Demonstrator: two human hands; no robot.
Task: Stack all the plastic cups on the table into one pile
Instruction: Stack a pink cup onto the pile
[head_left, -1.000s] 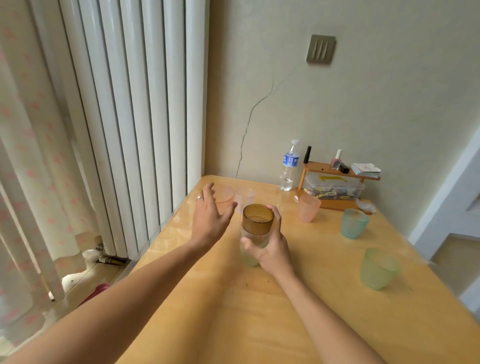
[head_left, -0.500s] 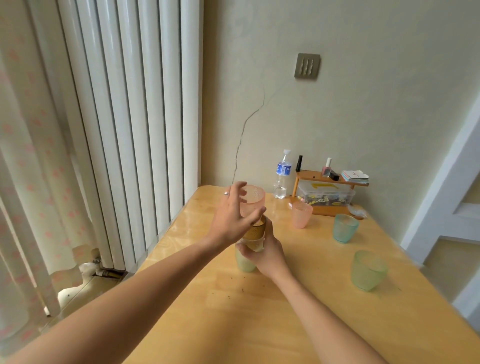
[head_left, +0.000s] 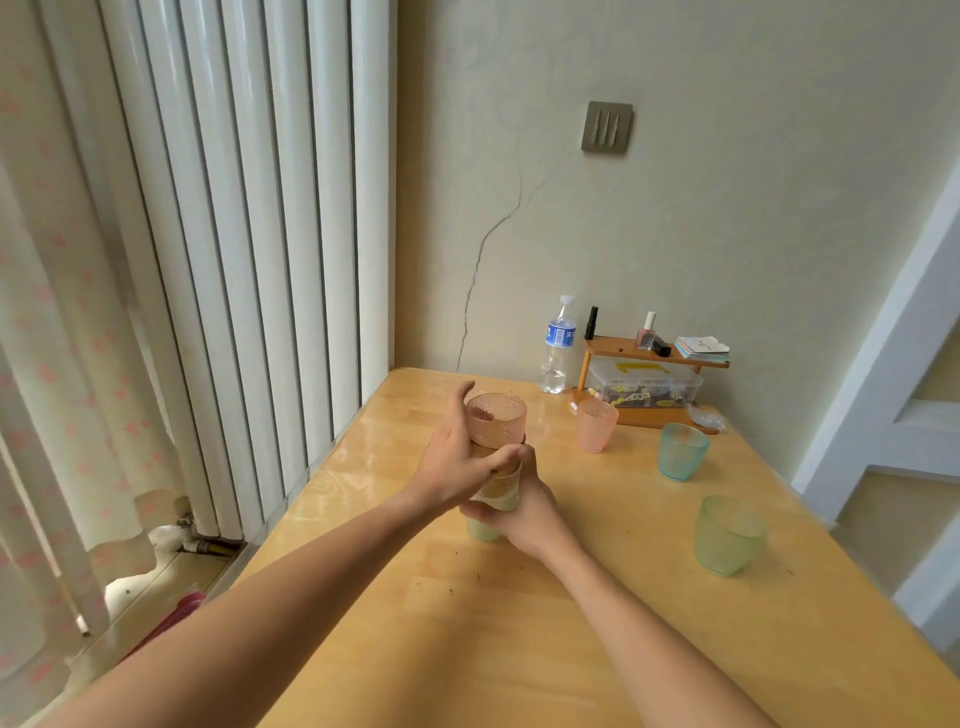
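Note:
A pile of cups (head_left: 493, 499) stands on the wooden table (head_left: 597, 623) near its middle, with a pale green cup at the bottom and an amber one above. My right hand (head_left: 524, 512) grips the pile's lower part. My left hand (head_left: 457, 462) holds a pink cup (head_left: 497, 418) that sits in the top of the pile. Three loose cups stand to the right: a pink cup (head_left: 596, 425), a teal cup (head_left: 682, 451) and a green cup (head_left: 728, 534).
At the back of the table by the wall stand a water bottle (head_left: 558, 345) and a small wooden shelf (head_left: 649, 379) with a clear box and small bottles. A white radiator (head_left: 249, 249) and a curtain (head_left: 47, 415) are on the left.
My left hand picked up the pink cup from the back of the table, carried it over the pile and lowered it into the amber cup. My right hand kept hold of the pile.

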